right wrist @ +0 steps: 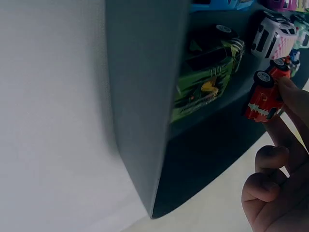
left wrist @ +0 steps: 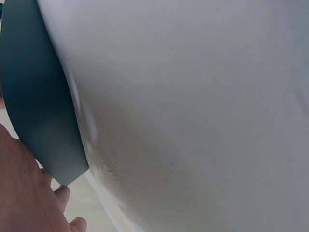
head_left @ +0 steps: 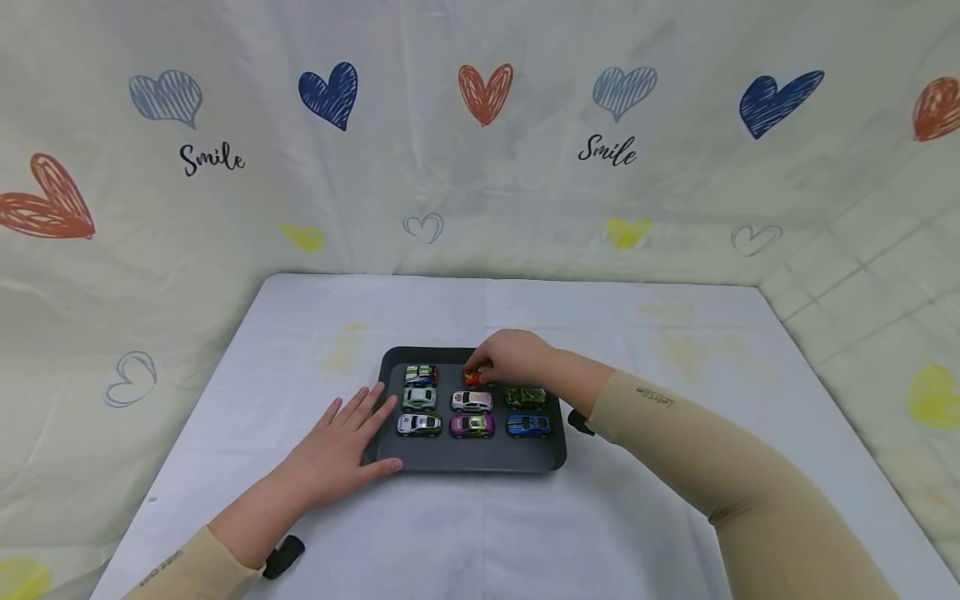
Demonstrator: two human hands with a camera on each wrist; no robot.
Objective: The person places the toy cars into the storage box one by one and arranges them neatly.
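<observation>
My right hand (head_left: 517,360) pinches a red toy car (right wrist: 265,99) between thumb and fingers at the far side of a dark grey tray (head_left: 480,460). In the right wrist view the car is tilted, with its wheels showing. Near that hand stand a green camouflage toy car (head_left: 527,398) and a white-and-pink one (head_left: 472,402). Fingers spread, my left hand (head_left: 333,458) rests against the tray's left edge. The left wrist view shows part of this hand beside the tray's wall (left wrist: 43,96).
Also in the tray are a blue car (head_left: 528,427), a purple car (head_left: 472,427), a white-and-black car (head_left: 419,426), a pale green car (head_left: 419,399) and a multicoloured car (head_left: 422,376). A white cloth covers the table (head_left: 637,517); a heart-printed curtain (head_left: 525,192) hangs behind.
</observation>
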